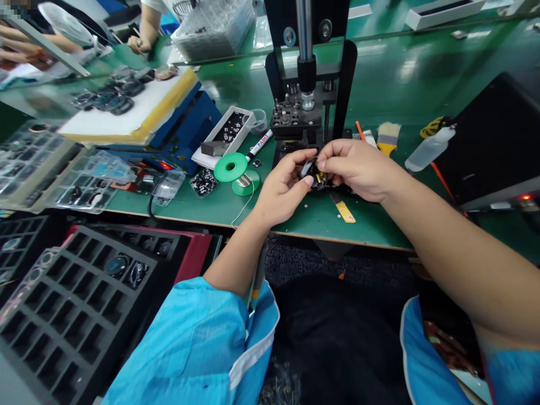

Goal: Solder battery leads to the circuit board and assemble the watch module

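Note:
A small round black watch case with a yellow part inside is between my hands, tilted above the front of the bench. My left hand grips its left side with thumb and fingers. From the right, my right hand pinches at its upper edge; the fingertips partly cover it, and any tiny part between them cannot be made out. Just behind my hands stands a black press with a metal shaft. A yellow-handled blade lies on the bench below my right hand.
Left of my hands are a green solder spool, a paint marker and a white box of small parts. A blue machine stands farther left, a foam tray below. A brush, bottle and black box are right.

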Demonstrator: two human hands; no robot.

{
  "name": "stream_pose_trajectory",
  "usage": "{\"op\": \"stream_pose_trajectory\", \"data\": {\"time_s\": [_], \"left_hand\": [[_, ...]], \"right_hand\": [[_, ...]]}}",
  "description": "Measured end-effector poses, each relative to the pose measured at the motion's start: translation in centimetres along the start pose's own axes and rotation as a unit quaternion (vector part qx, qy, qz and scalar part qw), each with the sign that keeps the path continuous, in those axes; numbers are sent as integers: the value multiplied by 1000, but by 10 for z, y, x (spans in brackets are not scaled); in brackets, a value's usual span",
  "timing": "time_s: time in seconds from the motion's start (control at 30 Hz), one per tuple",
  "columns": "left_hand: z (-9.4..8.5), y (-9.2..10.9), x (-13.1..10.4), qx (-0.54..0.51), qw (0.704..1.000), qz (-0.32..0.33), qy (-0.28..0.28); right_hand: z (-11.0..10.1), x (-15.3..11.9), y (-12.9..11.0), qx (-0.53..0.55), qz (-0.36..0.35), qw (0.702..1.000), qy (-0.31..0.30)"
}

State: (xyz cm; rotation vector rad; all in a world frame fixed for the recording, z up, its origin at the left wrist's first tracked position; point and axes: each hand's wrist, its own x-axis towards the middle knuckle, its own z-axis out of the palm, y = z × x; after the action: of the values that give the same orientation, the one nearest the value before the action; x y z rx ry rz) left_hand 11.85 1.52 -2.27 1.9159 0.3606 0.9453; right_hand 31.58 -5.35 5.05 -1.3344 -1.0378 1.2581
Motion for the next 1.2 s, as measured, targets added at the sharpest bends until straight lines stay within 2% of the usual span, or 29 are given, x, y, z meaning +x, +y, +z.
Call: {"op": "stream_pose_trajectory", "data": {"time_s": [0.23,0.47,0.73,1.2], "left_hand": [[1,6,2,-37,998,-44,14],[1,15,6,-119,987,-101,31],[3,30,9,-179,969,-161,58],[3,30,9,-195,964,-161,82]], "right_hand": [[-3,0,4,62,30,996,-56],[-9,2,11,76,21,992,-102],[-8,0,5,59,23,994,-94],[-2,-4,-2,40,58,996,-63]]}}
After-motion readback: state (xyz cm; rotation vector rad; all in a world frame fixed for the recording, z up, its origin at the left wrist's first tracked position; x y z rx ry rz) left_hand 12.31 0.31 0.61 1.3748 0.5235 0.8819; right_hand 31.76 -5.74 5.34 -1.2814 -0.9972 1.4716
